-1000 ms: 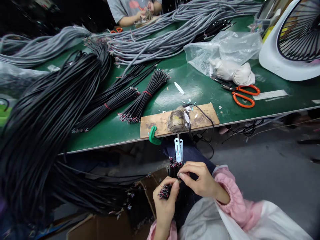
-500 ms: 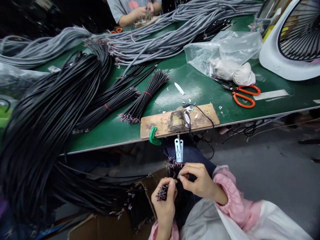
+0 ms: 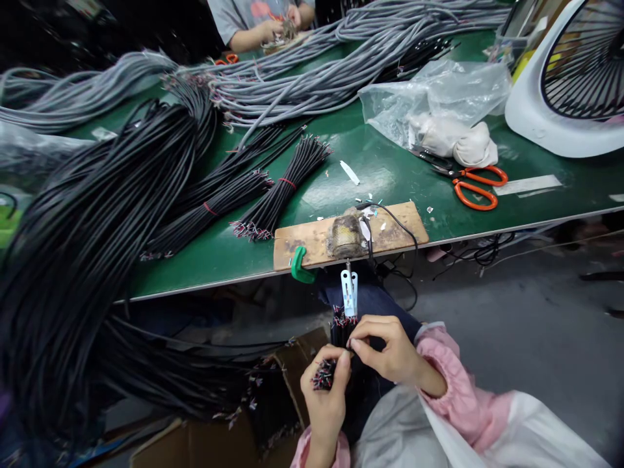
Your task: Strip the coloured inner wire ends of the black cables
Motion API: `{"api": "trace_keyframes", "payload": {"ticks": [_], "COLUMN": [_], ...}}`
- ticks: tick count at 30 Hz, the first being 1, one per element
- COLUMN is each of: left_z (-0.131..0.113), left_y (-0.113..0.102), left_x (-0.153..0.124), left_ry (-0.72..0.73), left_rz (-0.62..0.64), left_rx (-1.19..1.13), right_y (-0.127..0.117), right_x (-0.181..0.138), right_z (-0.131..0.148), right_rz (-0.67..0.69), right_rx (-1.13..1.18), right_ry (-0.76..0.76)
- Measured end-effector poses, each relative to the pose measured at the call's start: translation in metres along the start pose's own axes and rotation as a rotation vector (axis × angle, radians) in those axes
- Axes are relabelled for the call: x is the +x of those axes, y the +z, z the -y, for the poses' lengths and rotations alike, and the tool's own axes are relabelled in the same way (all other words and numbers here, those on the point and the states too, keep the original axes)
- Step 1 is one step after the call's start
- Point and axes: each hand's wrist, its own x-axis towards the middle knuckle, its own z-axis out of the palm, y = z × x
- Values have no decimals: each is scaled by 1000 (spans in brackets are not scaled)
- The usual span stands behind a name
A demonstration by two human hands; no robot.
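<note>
My left hand (image 3: 325, 390) is closed around a bunch of short black cables (image 3: 322, 376), whose red and white wire ends stick out of the fist. Close beside it, my right hand (image 3: 383, 348) pinches with thumb and forefinger at a cable end near my left thumb; the tips nearly meet. Just beyond the fingers is another cluster of black cables (image 3: 341, 330) with stripped red and white ends. Above that cluster a light-blue clothespin (image 3: 350, 292) hangs from a metal shaft of a small motor (image 3: 346, 235) on a wooden board (image 3: 302, 244).
A green clamp (image 3: 301, 265) grips the board at the table edge. Tied black cable bundles (image 3: 287, 188), grey cables (image 3: 292, 91) and orange-handled scissors (image 3: 475, 185) lie on the green table (image 3: 385, 149). A white fan (image 3: 531, 123) stands right; a cardboard box (image 3: 195, 445) sits below. Opposite, a person's hands (image 3: 277, 29) work.
Both hands have shifted slightly; my left hand with its cable bunch moved a little to the right, and its thumb is now closer to my right fingertips.
</note>
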Motion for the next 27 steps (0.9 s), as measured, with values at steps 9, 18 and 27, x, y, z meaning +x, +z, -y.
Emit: {"api": "trace_keyframes", "payload": {"ticks": [9, 18, 27], "left_z": [6, 12, 6], "left_y": [0, -5, 1], "left_x": [-1, -3, -5], "left_ry": [-61, -39, -44], "left_rz": [-22, 27, 7], "left_rx": [-49, -71, -13], "right_y": [3, 4, 5], "right_x": [-3, -3, -4], "right_z": [-4, -6, -3], "right_rz": [-53, -46, -87], "right_rx": [-11, 63, 19], "right_ry": [-42, 50, -34]}}
